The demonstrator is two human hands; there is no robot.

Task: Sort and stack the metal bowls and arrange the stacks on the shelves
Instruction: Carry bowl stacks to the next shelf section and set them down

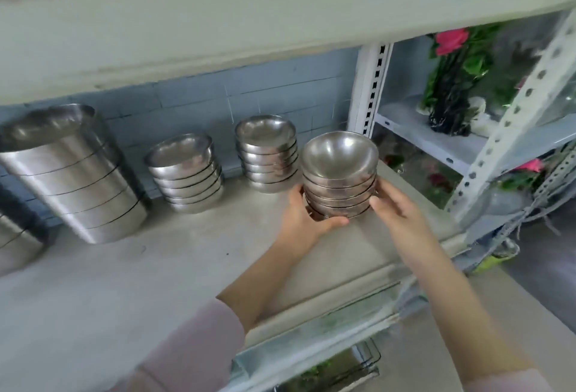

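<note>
The stack of small bowls (339, 173) sits between your two hands at the right end of the shelf (193, 260), just in front of a similar stack (265, 154) by the back wall. Your left hand (307, 214) cups its lower left side, thumb curled along the front of the bottom bowl. Your right hand (396, 204) presses its fingers against the right side. Whether the base rests on the shelf or hangs just above it cannot be told.

The risk is in the grip. You hold only the lower bowls, and the upper ones are merely nested, so a tilt or a quick push could probably slide them off. The stack already leans slightly towards you. The shelf's right edge is near, and setting down too far that way could send bowls over it. Pushing back too far would likely knock the similar stack behind.

The bowls are shallow, round, dull silver metal, several nested with rims showing as bands, and the top one is open and empty.

Further left stand a wider stack (185, 173) and a tall stack of large bowls (71, 173). An upper shelf (280, 17) hangs overhead, and a metal rack (511, 104) with flowers (452, 39) stands to the right.
</note>
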